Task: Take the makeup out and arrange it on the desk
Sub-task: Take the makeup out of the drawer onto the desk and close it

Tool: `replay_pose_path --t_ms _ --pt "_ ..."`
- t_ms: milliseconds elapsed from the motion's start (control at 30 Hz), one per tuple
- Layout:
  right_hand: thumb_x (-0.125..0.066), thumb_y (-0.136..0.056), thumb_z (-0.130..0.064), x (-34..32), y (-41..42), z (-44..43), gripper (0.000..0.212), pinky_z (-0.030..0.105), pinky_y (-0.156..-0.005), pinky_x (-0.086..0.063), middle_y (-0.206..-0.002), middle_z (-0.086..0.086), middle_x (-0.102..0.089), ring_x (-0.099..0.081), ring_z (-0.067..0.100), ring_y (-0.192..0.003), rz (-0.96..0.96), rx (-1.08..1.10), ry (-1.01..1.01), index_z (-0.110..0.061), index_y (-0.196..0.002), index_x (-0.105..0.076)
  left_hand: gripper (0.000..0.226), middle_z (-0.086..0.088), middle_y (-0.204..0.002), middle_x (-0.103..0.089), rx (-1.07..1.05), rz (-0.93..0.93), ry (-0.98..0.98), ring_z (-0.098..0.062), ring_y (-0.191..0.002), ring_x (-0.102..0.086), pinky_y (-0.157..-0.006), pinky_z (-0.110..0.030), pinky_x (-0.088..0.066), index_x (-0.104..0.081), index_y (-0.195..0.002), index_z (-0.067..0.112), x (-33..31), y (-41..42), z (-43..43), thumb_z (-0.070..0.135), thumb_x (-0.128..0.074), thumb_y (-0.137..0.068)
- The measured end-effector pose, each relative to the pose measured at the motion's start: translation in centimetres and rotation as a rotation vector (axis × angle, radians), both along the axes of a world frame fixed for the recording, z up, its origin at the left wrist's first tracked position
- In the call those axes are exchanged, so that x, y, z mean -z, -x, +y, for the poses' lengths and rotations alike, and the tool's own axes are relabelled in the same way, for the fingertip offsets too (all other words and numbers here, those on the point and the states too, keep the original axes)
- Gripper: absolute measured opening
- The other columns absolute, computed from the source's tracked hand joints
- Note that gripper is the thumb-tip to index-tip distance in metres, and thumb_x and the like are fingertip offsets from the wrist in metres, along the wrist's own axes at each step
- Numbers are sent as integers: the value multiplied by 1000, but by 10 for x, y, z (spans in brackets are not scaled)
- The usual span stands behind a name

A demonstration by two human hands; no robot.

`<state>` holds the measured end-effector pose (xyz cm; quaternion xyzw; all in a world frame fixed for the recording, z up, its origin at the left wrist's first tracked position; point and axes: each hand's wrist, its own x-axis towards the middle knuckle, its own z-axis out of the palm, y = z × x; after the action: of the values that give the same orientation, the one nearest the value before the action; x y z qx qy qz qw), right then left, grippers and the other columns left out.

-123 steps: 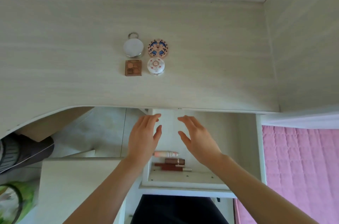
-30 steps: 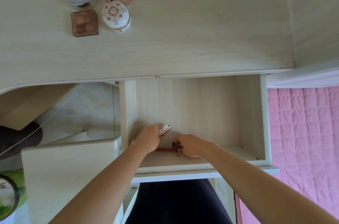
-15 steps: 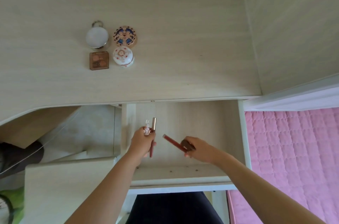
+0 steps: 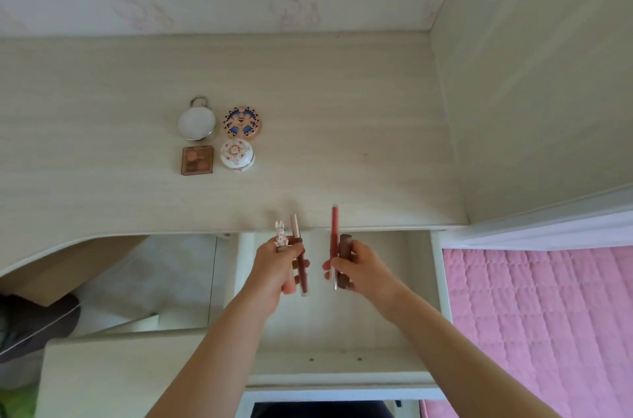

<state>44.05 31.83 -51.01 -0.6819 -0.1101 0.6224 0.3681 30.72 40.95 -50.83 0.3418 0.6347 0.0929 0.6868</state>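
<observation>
Lipstick tubes (image 4: 334, 229), gripped two in the left hand (image 4: 277, 268) and two in the right hand (image 4: 363, 272), are best laid parallel on the desk (image 4: 342, 126) beside the compacts (image 4: 242, 123).

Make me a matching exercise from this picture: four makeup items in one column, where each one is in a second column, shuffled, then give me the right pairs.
Column one
1. slim red pencil
2. small white rabbit-topped stick
3. square brown translucent palette
4. round blue-and-tan patterned compact

Column two
A. on the pale wooden desk, far right corner of the cluster
B. held in the left hand
C. on the desk, near left corner of the cluster
D. held in the right hand

Pairs: 1-D, 2-B, 3-C, 4-A
</observation>
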Motion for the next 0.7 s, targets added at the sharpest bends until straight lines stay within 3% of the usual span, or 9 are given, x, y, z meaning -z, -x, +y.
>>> replay_pose_path --t_ms 133,300,467,533,600,700 --pt "-52 -92 0 -11 -14 39 9 38 -76 -58 -94 13 -64 -68 22 -77 -77 90 -27 -9 -91 -52 11 -10 -82 -63 50 2 -81 -23 -71 -66 -62 -32 -51 -61 -101 5 -15 -18 35 4 -57 -90" --pt "-55 -88 -3 -11 -34 98 14 47 -78 -58 -90 15 -63 -68 32 -86 -244 42 4 -15 -81 -50 13 -14 -81 -65 128 49 -224 -25 -71 -64 -62 -34 -49 -61 -95 6 -19 -44 87 -2 -56 -86" --pt "-54 -86 -6 -11 -47 152 10 44 -76 -57 -91 12 -57 -60 30 -86 -413 -122 38 -9 -95 -53 13 -1 -74 -60 205 163 -387 -20 -70 -58 -58 -28 -45 -59 -85 13 -15 -72 128 0 -59 -84" --pt "-55 -87 -7 -13 -49 169 11 37 -64 -56 -91 11 -55 -57 29 -83 -481 -171 60 -8 -97 -52 16 3 -71 -57 260 237 -447 -19 -71 -57 -56 -27 -42 -56 -78 16 -10 -79 140 2 -60 -83" --pt "-54 -87 -9 -12 -52 182 11 27 -50 -44 -92 10 -54 -53 28 -80 -553 -220 86 -7 -98 -52 8 3 -69 -57 306 302 -478 -19 -71 -57 -51 -24 -38 -59 -83 12 -4 -85 150 5 -62 -81" --pt "-53 -86 -9 -7 -56 198 14 32 -59 -51 -91 11 -55 -54 29 -80 -613 -246 123 -6 -100 -53 14 -1 -75 -59 350 350 -481 -18 -71 -56 -48 -25 -34 -62 -90 9 1 -89 161 11 -68 -78"
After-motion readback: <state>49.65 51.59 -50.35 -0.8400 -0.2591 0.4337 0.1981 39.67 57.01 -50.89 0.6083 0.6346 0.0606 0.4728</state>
